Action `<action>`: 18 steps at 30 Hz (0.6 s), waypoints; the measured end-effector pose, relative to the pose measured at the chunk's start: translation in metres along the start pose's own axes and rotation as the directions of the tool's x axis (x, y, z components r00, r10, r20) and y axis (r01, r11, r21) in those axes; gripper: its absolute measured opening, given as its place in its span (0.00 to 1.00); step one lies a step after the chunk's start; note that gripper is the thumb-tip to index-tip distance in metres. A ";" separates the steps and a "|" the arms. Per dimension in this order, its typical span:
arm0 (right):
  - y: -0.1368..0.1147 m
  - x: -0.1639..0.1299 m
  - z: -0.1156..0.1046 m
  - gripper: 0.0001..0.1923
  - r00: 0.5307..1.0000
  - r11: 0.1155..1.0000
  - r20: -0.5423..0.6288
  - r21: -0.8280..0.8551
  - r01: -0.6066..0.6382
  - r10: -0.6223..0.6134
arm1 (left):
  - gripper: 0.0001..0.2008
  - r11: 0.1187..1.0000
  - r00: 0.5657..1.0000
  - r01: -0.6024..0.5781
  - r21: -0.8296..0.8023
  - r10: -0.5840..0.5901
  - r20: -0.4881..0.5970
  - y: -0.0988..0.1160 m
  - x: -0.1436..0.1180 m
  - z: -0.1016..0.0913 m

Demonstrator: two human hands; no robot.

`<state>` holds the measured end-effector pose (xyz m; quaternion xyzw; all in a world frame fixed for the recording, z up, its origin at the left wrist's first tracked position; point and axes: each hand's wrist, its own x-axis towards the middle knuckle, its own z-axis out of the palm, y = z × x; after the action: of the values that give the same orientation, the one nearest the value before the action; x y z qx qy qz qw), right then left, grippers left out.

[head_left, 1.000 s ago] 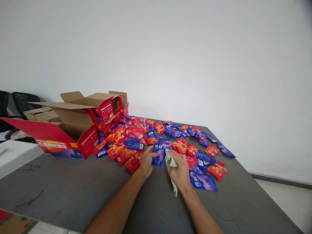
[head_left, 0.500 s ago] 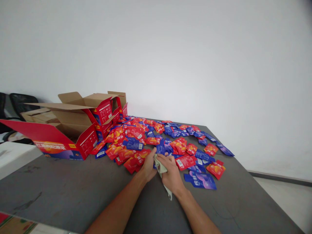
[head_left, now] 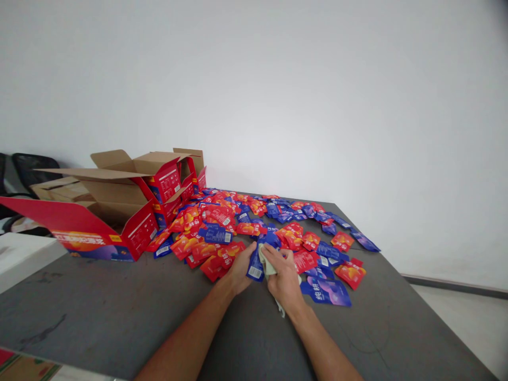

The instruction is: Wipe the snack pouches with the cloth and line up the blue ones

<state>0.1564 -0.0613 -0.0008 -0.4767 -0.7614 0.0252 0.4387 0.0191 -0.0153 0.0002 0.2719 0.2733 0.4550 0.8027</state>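
My left hand [head_left: 240, 270] grips a blue pouch [head_left: 256, 266] by its left side, with a white barcode label facing up. In my right hand [head_left: 283, 278] is a bunched pale green cloth [head_left: 268, 265], pressed against the pouch's right side; a loose end of it dangles below the hand. The fingers of the right hand are closed round the cloth. Red pouches [head_left: 223, 259] lie just left of the hands, and a blue pouch with purple print [head_left: 329, 291] lies flat to the right.
Red and blue pouches [head_left: 218, 214] are heaped across the dark grey table [head_left: 119, 317]. Open red cartons [head_left: 141, 238] with raised brown flaps stand at the left, beside a white box [head_left: 24, 254]. A white wall [head_left: 278, 106] rises behind; black chairs [head_left: 34, 166] stand far left.
My right hand and the cloth have shifted slightly right, off the left part of the blue pouch. More of the pouch and its barcode now shows.
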 end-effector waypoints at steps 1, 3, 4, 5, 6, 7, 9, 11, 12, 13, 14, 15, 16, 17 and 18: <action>-0.004 0.000 0.002 0.37 0.998 0.999 0.052 0.021 0.033 -0.034 | 0.24 1.000 1.000 -0.007 0.026 0.008 -0.023 0.003 0.000 -0.002; -0.012 0.000 0.004 0.39 0.985 0.994 0.141 0.061 0.089 -0.096 | 0.29 0.994 0.996 -0.036 0.105 0.044 -0.079 0.008 0.001 -0.007; -0.015 0.000 0.004 0.40 0.978 0.992 0.172 0.073 0.106 -0.118 | 0.30 0.985 0.990 -0.066 0.162 0.085 -0.112 0.010 0.002 -0.009; -0.017 0.000 0.004 0.41 0.973 0.990 0.192 0.076 0.118 -0.130 | 0.31 0.967 0.980 -0.111 0.228 0.145 -0.139 0.013 0.002 -0.012; -0.017 0.000 0.004 0.42 0.972 0.991 0.198 0.067 0.118 -0.129 | 0.32 0.938 0.963 -0.166 0.305 0.221 -0.157 0.014 0.002 -0.014; -0.016 0.000 0.004 0.42 0.974 0.993 0.194 0.049 0.106 -0.114 | 0.31 0.893 0.939 -0.223 0.391 0.304 -0.159 0.016 0.002 -0.015; -0.010 -0.001 0.004 0.43 0.984 0.998 0.168 -0.002 0.058 -0.057 | 0.29 0.739 0.878 -0.335 0.585 0.470 -0.091 0.018 0.001 -0.017; 0.000 -0.002 0.004 0.42 0.990 0.999 0.139 -0.052 0.002 0.005 | 0.25 0.503 0.814 -0.404 0.764 0.579 0.050 0.020 0.000 -0.020; 0.005 -0.002 0.003 0.41 0.992 0.997 0.126 -0.074 -0.023 0.032 | 0.24 0.372 0.791 -0.409 0.833 0.600 0.121 0.020 -0.001 -0.022; 0.010 -0.003 0.003 0.40 0.992 0.995 0.112 -0.094 -0.044 0.054 | 0.23 0.250 0.778 -0.393 0.885 0.603 0.176 0.021 -0.001 -0.025; 0.015 -0.003 0.003 0.40 0.992 0.992 0.101 -0.114 -0.060 0.072 | 0.23 0.145 0.775 -0.354 0.924 0.598 0.203 0.020 0.000 -0.028; 0.020 -0.004 0.003 0.39 0.992 0.988 0.088 -0.132 -0.073 0.085 | 0.23 0.060 0.781 -0.296 0.953 0.589 0.205 0.020 0.001 -0.032; 0.024 -0.004 0.003 0.37 0.993 0.985 0.077 -0.150 -0.083 0.095 | 0.23 -0.013 0.790 -0.228 0.974 0.582 0.193 0.019 0.002 -0.037; 0.029 -0.005 0.003 0.36 0.993 0.982 0.065 -0.167 -0.091 0.103 | 0.22 -0.078 0.799 -0.160 0.984 0.575 0.175 0.018 0.004 -0.042; 0.033 -0.006 0.002 0.35 0.993 0.978 0.053 -0.185 -0.098 0.110 | 0.21 -0.140 0.811 -0.104 0.985 0.561 0.165 0.016 0.006 -0.047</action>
<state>0.1792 -0.0465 -0.0212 -0.5529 -0.7480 -0.0064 0.3670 -0.0199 0.0056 -0.0226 0.7394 0.5544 0.3496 0.1544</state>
